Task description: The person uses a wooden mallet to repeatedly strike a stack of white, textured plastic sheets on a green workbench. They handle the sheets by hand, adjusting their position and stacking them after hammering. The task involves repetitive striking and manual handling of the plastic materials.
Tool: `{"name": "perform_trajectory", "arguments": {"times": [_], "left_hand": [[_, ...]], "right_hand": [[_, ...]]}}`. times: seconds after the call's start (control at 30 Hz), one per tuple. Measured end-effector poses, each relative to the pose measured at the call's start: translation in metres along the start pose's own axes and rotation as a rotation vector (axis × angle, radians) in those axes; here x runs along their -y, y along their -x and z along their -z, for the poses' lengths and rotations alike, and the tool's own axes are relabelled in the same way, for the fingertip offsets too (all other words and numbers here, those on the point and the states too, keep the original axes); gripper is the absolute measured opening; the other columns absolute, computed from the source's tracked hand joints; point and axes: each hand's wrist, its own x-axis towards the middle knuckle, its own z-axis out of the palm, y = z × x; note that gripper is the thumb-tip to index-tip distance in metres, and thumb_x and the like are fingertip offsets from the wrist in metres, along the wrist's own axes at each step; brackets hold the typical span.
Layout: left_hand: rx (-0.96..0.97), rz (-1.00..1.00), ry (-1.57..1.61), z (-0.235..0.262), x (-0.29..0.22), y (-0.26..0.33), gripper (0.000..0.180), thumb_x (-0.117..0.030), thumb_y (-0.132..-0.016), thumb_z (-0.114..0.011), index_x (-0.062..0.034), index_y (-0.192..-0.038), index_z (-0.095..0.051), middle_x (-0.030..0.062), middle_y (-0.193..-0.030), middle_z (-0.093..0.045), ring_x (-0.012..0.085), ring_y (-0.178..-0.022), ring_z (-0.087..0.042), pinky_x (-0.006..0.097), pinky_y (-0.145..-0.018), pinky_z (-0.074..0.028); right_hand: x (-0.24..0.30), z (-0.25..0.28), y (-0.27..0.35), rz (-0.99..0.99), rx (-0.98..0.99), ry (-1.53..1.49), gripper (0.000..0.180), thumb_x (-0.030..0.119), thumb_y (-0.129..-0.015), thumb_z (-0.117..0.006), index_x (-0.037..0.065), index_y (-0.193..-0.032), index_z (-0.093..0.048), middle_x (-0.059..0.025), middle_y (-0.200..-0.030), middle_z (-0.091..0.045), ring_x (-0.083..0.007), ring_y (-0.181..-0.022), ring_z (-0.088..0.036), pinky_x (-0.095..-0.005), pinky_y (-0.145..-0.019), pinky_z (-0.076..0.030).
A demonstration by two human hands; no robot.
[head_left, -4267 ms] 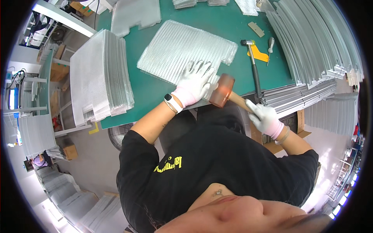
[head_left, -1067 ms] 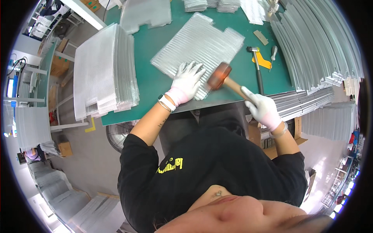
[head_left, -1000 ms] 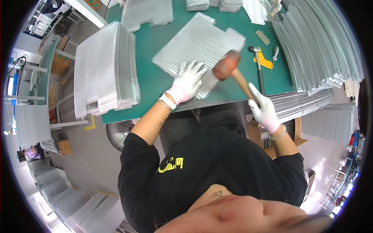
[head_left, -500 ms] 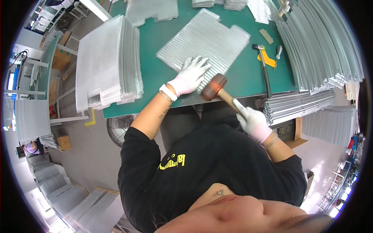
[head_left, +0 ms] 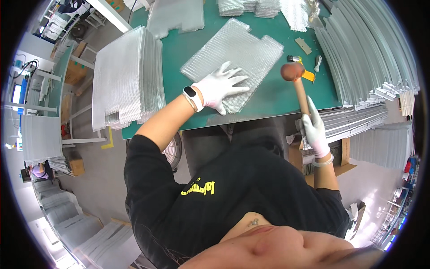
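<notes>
A silvery mesh sheet (head_left: 237, 47) with a notched far edge lies at an angle on the green tabletop (head_left: 179, 51). My gloved left hand (head_left: 220, 87) rests flat on its near part, fingers spread. My gloved right hand (head_left: 315, 130) grips the wooden handle of a mallet (head_left: 293, 71) with a reddish-brown head. The mallet is to the right of the sheet, apart from it, its head pointing away from me. Behind the mallet head, a second hammer (head_left: 293, 58) is mostly hidden.
A tall stack of mesh sheets (head_left: 118, 76) stands at the left, and long stacked silvery panels (head_left: 365, 54) at the right. Near the mallet lie a yellow piece (head_left: 308, 75), a screwdriver (head_left: 318, 62) and a flat beige plate (head_left: 303, 45). More mesh sheets (head_left: 177, 15) lie at the far edge.
My right hand has swung the mallet away from the sheet's near corner, to the right and farther out. My left hand has turned and spread its fingers on the sheet.
</notes>
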Motion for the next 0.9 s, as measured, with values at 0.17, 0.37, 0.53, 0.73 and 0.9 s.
{"name": "perform_trajectory", "arguments": {"times": [0.17, 0.37, 0.53, 0.73, 0.9], "left_hand": [[-0.150, -0.222, 0.047, -0.040, 0.010, -0.043, 0.093, -0.063, -0.076, -0.072, -0.0194, -0.154, -0.044, 0.0168, -0.161, -0.035, 0.0382, -0.152, -0.027, 0.064, -0.123, -0.012], [-0.210, 0.250, 0.181, -0.040, -0.073, -0.113, 0.086, -0.064, -0.087, -0.060, -0.0150, -0.155, -0.042, 0.0200, -0.162, -0.033, 0.0455, -0.152, -0.023, 0.071, -0.119, -0.007], [-0.362, 0.763, 0.330, -0.021, -0.046, -0.168, 0.078, -0.062, -0.091, -0.055, -0.0160, -0.153, -0.045, 0.0188, -0.160, -0.035, 0.0446, -0.150, -0.026, 0.069, -0.119, -0.011], [-0.308, 0.424, 0.186, -0.032, 0.013, -0.149, 0.044, -0.041, -0.099, -0.047, -0.0288, -0.139, -0.062, 0.0072, -0.149, -0.052, 0.0381, -0.139, -0.040, 0.060, -0.118, -0.023], [-0.463, 0.355, -0.069, -0.045, 0.013, -0.141, 0.045, -0.039, -0.097, -0.052, -0.0286, -0.140, -0.060, 0.0083, -0.149, -0.051, 0.0402, -0.145, -0.034, 0.065, -0.119, -0.018]], "right_hand": [[-0.021, 0.051, -0.015, 0.159, 0.068, 0.564, 0.057, 0.023, -0.096, -0.061, 0.012, -0.151, -0.049, -0.0233, -0.099, -0.069, -0.0312, -0.080, -0.067, -0.0398, -0.086, -0.053], [-0.034, 0.078, -0.046, 0.123, -0.105, 0.749, 0.057, 0.024, -0.096, -0.061, 0.021, -0.151, -0.049, -0.0286, -0.111, -0.068, -0.0476, -0.099, -0.065, -0.0481, -0.087, -0.052], [-0.026, 0.099, -0.092, 0.278, -0.144, 0.773, 0.054, 0.021, -0.098, -0.060, 0.021, -0.151, -0.049, -0.0289, -0.092, -0.067, -0.0466, -0.075, -0.061, -0.0439, -0.075, -0.053], [-0.027, 0.091, -0.068, 0.522, -0.010, 0.465, 0.055, 0.016, -0.099, -0.058, 0.000, -0.150, -0.046, -0.0200, -0.115, -0.070, -0.0210, -0.083, -0.067, -0.0337, -0.082, -0.053], [0.031, 0.057, -0.067, 0.315, 0.296, 0.970, 0.054, 0.015, -0.095, -0.059, 0.013, -0.149, -0.051, -0.0232, -0.128, -0.065, -0.0412, -0.104, -0.066, -0.0415, -0.091, -0.053]]}}
